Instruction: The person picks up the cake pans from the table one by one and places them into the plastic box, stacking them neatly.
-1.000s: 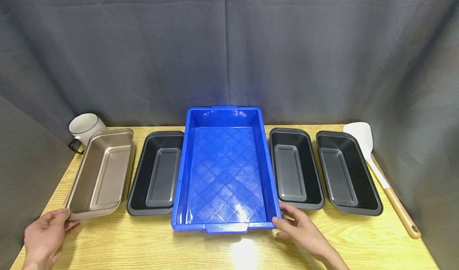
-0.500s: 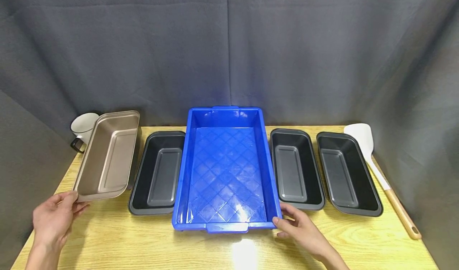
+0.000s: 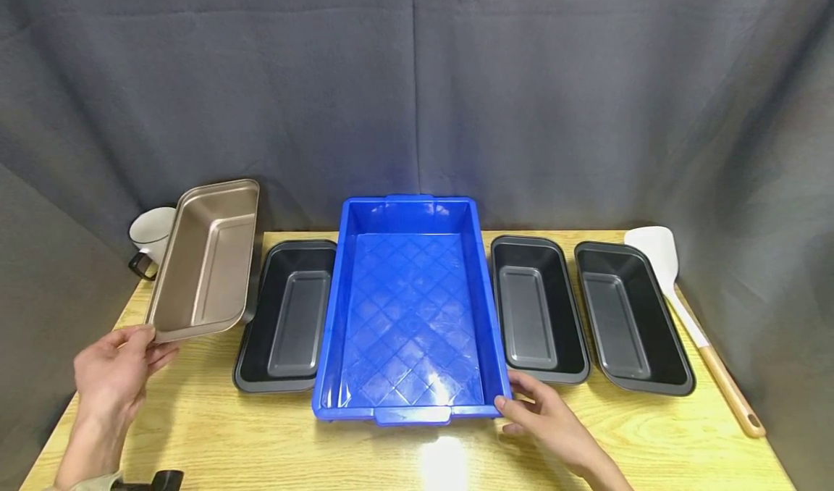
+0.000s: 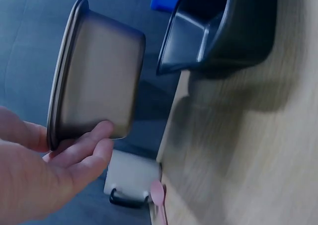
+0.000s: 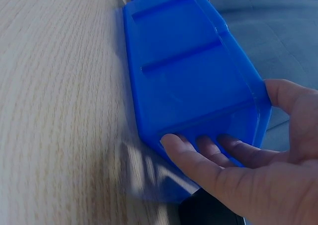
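A bronze-coloured loaf pan (image 3: 211, 259) hangs above the table at the left. My left hand (image 3: 117, 364) pinches its near left corner, thumb on the rim and fingers under the wall, as the left wrist view shows of the pan (image 4: 99, 76). A large blue tray (image 3: 410, 317) lies in the middle of the table. At its near right corner my right hand (image 3: 547, 422) grips the rim, thumb on top; in the right wrist view the fingers touch the outer wall of the tray (image 5: 179, 61).
One dark loaf pan (image 3: 296, 324) stands left of the tray; two more, a nearer one (image 3: 531, 317) and a farther one (image 3: 615, 324), stand right of it. A white mug (image 3: 151, 230) is behind the bronze pan, by a pink spoon (image 4: 158, 195). A white spatula (image 3: 684, 310) lies far right.
My left hand has lifted the bronze loaf pan off the table and moved it up, away from me and slightly right. The right hand and the blue tray have stayed put.
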